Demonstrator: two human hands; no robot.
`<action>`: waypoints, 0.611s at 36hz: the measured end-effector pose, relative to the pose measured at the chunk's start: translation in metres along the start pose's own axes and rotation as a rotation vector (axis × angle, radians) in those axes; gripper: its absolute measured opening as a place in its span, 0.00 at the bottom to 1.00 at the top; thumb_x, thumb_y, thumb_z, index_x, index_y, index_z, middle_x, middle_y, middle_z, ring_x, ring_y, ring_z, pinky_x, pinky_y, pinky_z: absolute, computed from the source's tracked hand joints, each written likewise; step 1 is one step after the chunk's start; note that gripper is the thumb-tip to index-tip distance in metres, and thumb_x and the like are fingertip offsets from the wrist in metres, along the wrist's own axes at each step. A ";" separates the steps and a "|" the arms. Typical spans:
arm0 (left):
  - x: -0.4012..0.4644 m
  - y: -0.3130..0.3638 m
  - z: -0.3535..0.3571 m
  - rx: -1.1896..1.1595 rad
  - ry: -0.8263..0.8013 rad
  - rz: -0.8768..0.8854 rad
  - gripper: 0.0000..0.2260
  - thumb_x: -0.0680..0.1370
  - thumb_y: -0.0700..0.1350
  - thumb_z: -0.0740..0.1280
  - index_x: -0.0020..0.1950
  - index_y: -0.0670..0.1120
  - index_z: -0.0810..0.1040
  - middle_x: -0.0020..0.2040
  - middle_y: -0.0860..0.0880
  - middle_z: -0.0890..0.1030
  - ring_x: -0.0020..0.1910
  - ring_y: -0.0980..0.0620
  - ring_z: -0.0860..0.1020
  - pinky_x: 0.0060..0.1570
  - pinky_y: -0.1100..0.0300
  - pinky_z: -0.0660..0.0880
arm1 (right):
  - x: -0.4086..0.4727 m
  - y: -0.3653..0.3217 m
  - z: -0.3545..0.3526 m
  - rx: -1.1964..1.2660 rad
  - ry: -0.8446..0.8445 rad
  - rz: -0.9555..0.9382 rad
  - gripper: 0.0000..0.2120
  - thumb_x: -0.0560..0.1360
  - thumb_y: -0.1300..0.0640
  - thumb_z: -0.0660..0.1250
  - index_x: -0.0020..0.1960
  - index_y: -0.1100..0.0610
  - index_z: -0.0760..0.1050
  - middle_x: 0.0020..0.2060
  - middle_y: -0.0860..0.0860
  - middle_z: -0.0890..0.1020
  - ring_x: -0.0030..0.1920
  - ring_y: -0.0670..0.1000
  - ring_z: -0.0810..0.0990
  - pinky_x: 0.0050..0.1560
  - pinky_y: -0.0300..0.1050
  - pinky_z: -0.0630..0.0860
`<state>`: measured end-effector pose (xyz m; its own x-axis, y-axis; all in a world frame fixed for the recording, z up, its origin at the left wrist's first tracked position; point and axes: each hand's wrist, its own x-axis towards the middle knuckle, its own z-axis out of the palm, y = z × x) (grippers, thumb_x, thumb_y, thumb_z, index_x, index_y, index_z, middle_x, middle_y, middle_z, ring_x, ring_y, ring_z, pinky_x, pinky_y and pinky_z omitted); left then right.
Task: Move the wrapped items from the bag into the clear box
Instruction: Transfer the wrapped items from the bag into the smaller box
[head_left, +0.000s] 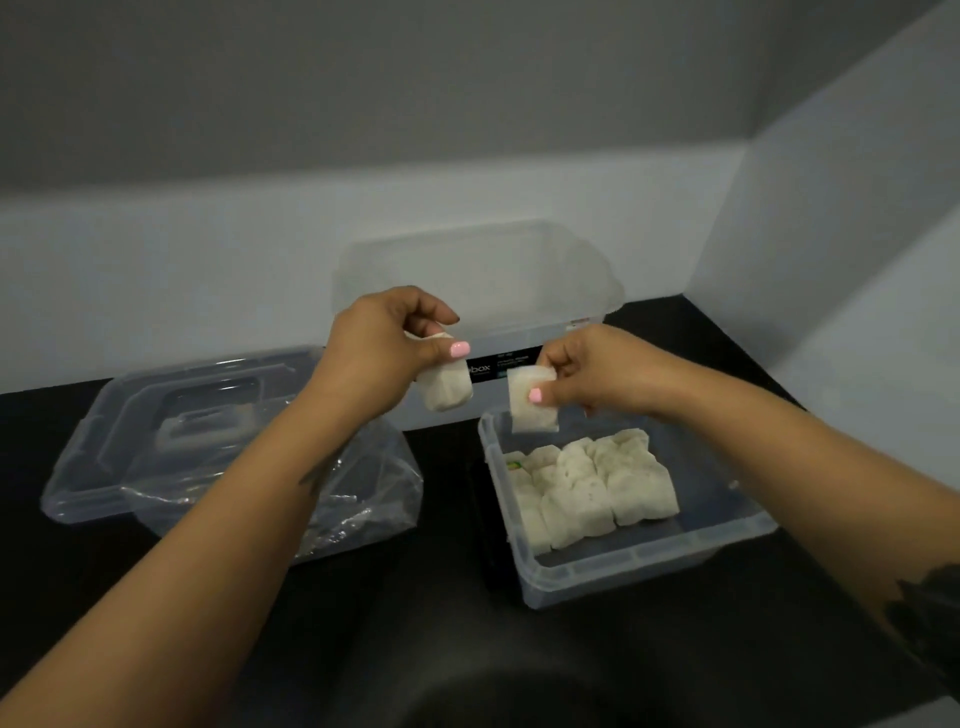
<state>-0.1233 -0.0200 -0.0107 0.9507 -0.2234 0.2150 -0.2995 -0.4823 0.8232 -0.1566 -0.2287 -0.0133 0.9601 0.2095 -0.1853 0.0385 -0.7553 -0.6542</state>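
Hands meet above a matte black surface, each holding one wrapped item. The left hand pinches a plump, pillow-shaped white packet between thumb and curled fingers; its translucent wrapping looks crinkled and slightly glossy. The right hand pinches a flatter, squarish white packet by its upper edge, thumb pressed on the front, so that it hangs just over the far left corner of the clear box.

That box is a shallow rectangular tub of clear, smooth plastic with a thick rolled rim, standing on the right of the surface. Inside it, a cluster of wrapped items lies packed side by side in rows against the left wall, white, soft-edged and blocky, one showing a small green and yellow mark at the far left. The right part of the box floor is bare.

On the left lies the bag, thin crumpled transparent film with shiny creases, under the left forearm. Behind it sits a clear plastic lid with a moulded recessed handle. A larger frosted plastic container with a dark label stands against the pale wall at the back.
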 end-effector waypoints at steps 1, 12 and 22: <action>-0.001 0.003 0.007 -0.009 -0.004 -0.001 0.09 0.69 0.44 0.75 0.43 0.52 0.78 0.35 0.55 0.76 0.31 0.60 0.73 0.30 0.73 0.72 | -0.001 0.007 0.003 -0.044 -0.034 0.005 0.06 0.73 0.55 0.71 0.44 0.57 0.78 0.33 0.49 0.78 0.34 0.47 0.76 0.39 0.45 0.77; -0.018 0.015 0.059 -0.006 0.002 -0.051 0.08 0.69 0.44 0.75 0.45 0.50 0.78 0.35 0.56 0.76 0.28 0.67 0.73 0.31 0.73 0.72 | -0.001 0.062 0.060 -0.392 -0.398 0.019 0.12 0.74 0.55 0.70 0.56 0.55 0.76 0.48 0.52 0.80 0.40 0.51 0.80 0.34 0.39 0.70; -0.029 0.012 0.067 0.046 0.026 -0.094 0.10 0.68 0.44 0.76 0.46 0.50 0.79 0.36 0.56 0.77 0.33 0.63 0.74 0.34 0.79 0.70 | 0.011 0.066 0.097 -0.550 -0.489 0.015 0.14 0.73 0.54 0.70 0.58 0.54 0.77 0.53 0.52 0.80 0.53 0.53 0.78 0.53 0.45 0.74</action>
<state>-0.1603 -0.0762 -0.0425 0.9763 -0.1539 0.1523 -0.2121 -0.5387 0.8153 -0.1707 -0.2161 -0.1303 0.7330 0.3528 -0.5816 0.2832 -0.9356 -0.2107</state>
